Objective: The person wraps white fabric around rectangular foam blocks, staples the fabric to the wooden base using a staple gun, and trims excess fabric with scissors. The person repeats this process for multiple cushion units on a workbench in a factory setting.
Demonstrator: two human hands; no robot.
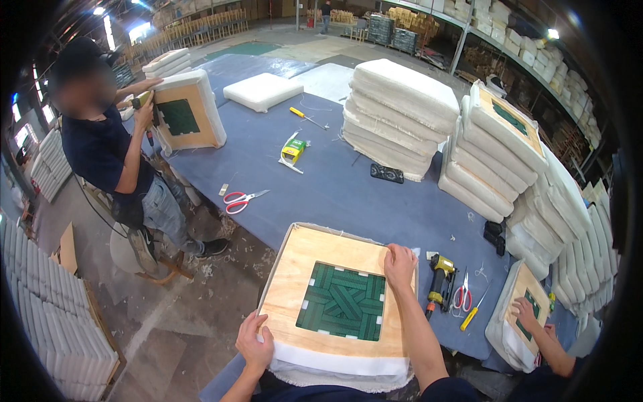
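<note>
In front of me lies an upholstered chair seat [288,295], its wooden underside facing up. Green woven webbing [343,299] fills the square opening in the board, and white fabric hangs along the near edge. My left hand [255,340] is curled round the near left edge. At the far right corner my right hand [400,266] grips the rim, fingers bent over it. Right of the seat, on the blue table, lie a yellow-and-black staple gun [439,281], red-handled scissors [462,296] and a yellow-handled screwdriver [471,317].
Stacked white seats [402,114] stand at the back, beside a black phone [387,173]. Further left lie other scissors [244,200] and a green-yellow box [293,153]. A person [110,147] holds a seat upright at left; another person's hand [526,313] touches a seat at right.
</note>
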